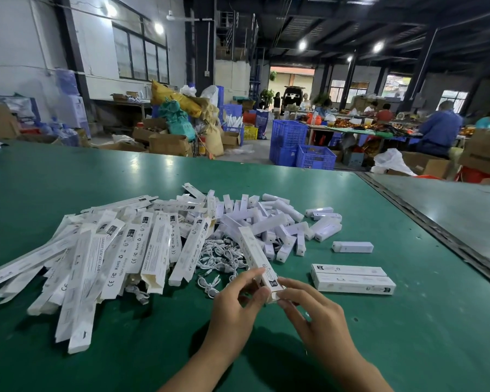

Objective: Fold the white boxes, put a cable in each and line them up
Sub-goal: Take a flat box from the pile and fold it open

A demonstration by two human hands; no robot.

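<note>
Both hands are on one long white box, just above the green surface, pointing away from the person. The left hand has fingers curled round its near end, and the right hand pinches the flap there. Two closed boxes lie side by side, touching, just to the right. Loose cables sit right behind the hands, between the heap of flat boxes and some small white units.

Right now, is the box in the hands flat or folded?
Folded up. The white box shows two faces like a tube; left hand and right hand pinch its near end.
</note>
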